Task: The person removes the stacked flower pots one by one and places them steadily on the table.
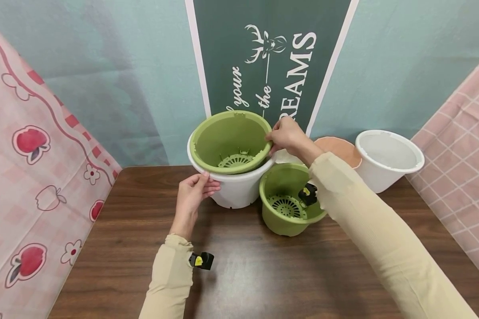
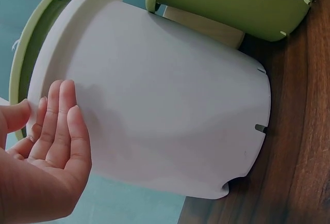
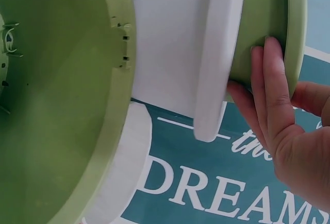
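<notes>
A green plastic flower pot (image 1: 223, 137) sits tilted inside the mouth of a white pot (image 1: 235, 190), its right side raised above the white rim. My right hand (image 1: 287, 135) pinches the green rim at the right, thumb on one side and fingers (image 3: 276, 79) on the other. At the front left, my left hand (image 1: 192, 192) holds the white pot's rim, the thumb over the edge and the fingers (image 2: 67, 131) along the outer wall. A second green pot (image 1: 277, 221) with a slotted bottom stands to the right of the white one, below my right forearm.
Farther right, an orange pot (image 1: 337, 148) and another white pot (image 1: 387, 177) stand at the back of the brown wooden table (image 1: 263, 279). A pale object (image 1: 285, 157) shows partly behind the second green pot. Printed cloths hang behind and at both sides.
</notes>
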Motion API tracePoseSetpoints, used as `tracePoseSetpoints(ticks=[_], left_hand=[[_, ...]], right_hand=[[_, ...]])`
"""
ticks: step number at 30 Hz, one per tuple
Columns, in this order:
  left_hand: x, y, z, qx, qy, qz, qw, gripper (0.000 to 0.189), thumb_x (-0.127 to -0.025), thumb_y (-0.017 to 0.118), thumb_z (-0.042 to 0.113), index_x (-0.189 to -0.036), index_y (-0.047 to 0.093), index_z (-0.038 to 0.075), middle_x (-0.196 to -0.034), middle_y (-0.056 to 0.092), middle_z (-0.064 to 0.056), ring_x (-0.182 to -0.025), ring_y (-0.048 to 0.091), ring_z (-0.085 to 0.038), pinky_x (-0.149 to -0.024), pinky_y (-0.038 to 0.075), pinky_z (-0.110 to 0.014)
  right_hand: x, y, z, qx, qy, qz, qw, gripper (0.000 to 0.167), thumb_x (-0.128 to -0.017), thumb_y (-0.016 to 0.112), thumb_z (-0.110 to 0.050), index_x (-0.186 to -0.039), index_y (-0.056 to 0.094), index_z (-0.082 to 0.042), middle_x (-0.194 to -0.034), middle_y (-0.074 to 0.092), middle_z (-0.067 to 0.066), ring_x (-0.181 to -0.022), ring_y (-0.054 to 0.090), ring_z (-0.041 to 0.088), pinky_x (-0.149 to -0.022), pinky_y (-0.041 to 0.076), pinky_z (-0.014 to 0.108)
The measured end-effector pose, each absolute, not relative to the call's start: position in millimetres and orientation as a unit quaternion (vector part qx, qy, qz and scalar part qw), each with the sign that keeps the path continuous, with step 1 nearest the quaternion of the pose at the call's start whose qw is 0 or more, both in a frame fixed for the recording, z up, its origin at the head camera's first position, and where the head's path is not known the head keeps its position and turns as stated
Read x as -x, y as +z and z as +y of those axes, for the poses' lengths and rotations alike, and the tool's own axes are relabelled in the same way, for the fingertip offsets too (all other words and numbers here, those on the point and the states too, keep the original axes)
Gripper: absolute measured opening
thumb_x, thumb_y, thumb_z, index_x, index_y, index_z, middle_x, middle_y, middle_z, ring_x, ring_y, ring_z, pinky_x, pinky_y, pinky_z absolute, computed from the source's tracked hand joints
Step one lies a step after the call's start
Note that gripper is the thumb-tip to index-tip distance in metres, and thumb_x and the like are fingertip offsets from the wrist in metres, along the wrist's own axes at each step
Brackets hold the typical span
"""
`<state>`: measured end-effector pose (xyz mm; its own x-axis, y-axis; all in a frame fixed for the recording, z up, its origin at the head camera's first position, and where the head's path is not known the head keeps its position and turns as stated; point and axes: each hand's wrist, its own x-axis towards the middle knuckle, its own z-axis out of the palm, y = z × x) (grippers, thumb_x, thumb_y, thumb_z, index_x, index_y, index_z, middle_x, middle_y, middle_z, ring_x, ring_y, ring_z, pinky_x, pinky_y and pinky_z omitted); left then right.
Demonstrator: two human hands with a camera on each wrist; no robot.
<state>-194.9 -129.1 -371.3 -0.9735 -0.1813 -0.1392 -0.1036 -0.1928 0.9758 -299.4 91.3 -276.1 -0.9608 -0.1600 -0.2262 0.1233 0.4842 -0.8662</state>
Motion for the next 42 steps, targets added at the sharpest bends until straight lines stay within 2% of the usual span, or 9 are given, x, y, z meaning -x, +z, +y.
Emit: tracePoseSetpoints(ticks=[11, 13, 18, 21, 25, 33, 38, 42], left_hand=[[196, -371, -135, -0.092, -0.753, -0.651, 0.007, 0.031, -0.094, 0.053, 0.018, -0.092, 0.058, -0.012, -0.073, 0.068, -0.010, -0.065, 0.067, -0.014, -0.066, 0.054, -0.028], [196, -371, -135, -0.093, -0.752, -0.652, 0.005, 0.032, -0.094, 0.053, 0.019, -0.092, 0.058, -0.013, -0.073, 0.068, -0.010, -0.065, 0.067, -0.014, -0.064, 0.054, -0.027], [196, -370, -135, -0.097, -0.751, -0.653, 0.002, 0.033, -0.094, 0.053, 0.020, -0.092, 0.058, -0.013, -0.073, 0.068, -0.011, -0.065, 0.067, -0.014, -0.064, 0.054, -0.026], [196, -370, -135, -0.096, -0.752, -0.652, 0.004, 0.034, -0.094, 0.054, 0.020, -0.092, 0.058, -0.013, -0.073, 0.068, -0.010, -0.065, 0.067, -0.014, -0.064, 0.054, -0.026], [196, -371, -136, -0.093, -0.756, -0.648, 0.004, 0.034, -0.094, 0.053, 0.020, -0.092, 0.058, -0.013, -0.072, 0.068, -0.009, -0.065, 0.067, -0.014, -0.063, 0.054, -0.026], [195, -371, -135, -0.094, -0.754, -0.650, 0.002, 0.033, -0.093, 0.054, 0.021, -0.092, 0.058, -0.012, -0.072, 0.068, -0.009, -0.066, 0.067, -0.014, -0.067, 0.054, -0.029], [195, -371, -135, -0.102, -0.750, -0.653, 0.001, 0.034, -0.093, 0.055, 0.023, -0.094, 0.058, -0.011, -0.074, 0.068, -0.010, -0.067, 0.067, -0.014, -0.070, 0.054, -0.032], [195, -371, -135, -0.104, -0.748, -0.656, -0.002, 0.036, -0.092, 0.055, 0.024, -0.096, 0.058, -0.012, -0.076, 0.068, -0.010, -0.067, 0.067, -0.014, -0.068, 0.054, -0.029]], right_hand=[[295, -263, 92, 0.010, -0.524, 0.841, 0.135, 0.013, -0.086, 0.054, 0.003, -0.076, 0.057, 0.010, -0.098, 0.057, 0.030, -0.043, 0.059, 0.013, -0.054, 0.053, 0.026], [295, -261, 92, 0.011, -0.530, 0.837, 0.132, 0.011, -0.086, 0.054, 0.004, -0.077, 0.056, 0.010, -0.097, 0.056, 0.030, -0.043, 0.059, 0.013, -0.054, 0.053, 0.026], [294, -255, 94, 0.009, -0.545, 0.829, 0.124, 0.009, -0.086, 0.054, 0.006, -0.083, 0.058, 0.013, -0.080, 0.059, 0.020, -0.043, 0.059, 0.014, -0.054, 0.054, 0.026], [294, -251, 94, 0.007, -0.554, 0.823, 0.125, 0.013, -0.085, 0.054, 0.006, -0.090, 0.057, 0.017, -0.074, 0.059, 0.015, -0.044, 0.060, 0.014, -0.056, 0.054, 0.027], [292, -246, 95, 0.008, -0.556, 0.822, 0.124, 0.018, -0.086, 0.054, 0.004, -0.097, 0.055, 0.019, -0.077, 0.060, 0.018, -0.045, 0.061, 0.014, -0.057, 0.054, 0.027], [289, -233, 101, 0.007, -0.564, 0.817, 0.117, 0.017, -0.087, 0.054, 0.003, -0.095, 0.055, 0.017, -0.072, 0.061, 0.014, -0.048, 0.062, 0.014, -0.058, 0.054, 0.025], [287, -225, 104, 0.000, -0.574, 0.811, 0.115, 0.023, -0.087, 0.053, 0.002, -0.103, 0.051, 0.019, -0.083, 0.061, 0.020, -0.050, 0.063, 0.014, -0.058, 0.053, 0.024], [285, -217, 106, -0.003, -0.573, 0.812, 0.114, 0.028, -0.088, 0.053, 0.000, -0.109, 0.050, 0.019, -0.087, 0.061, 0.021, -0.053, 0.064, 0.014, -0.059, 0.053, 0.024]])
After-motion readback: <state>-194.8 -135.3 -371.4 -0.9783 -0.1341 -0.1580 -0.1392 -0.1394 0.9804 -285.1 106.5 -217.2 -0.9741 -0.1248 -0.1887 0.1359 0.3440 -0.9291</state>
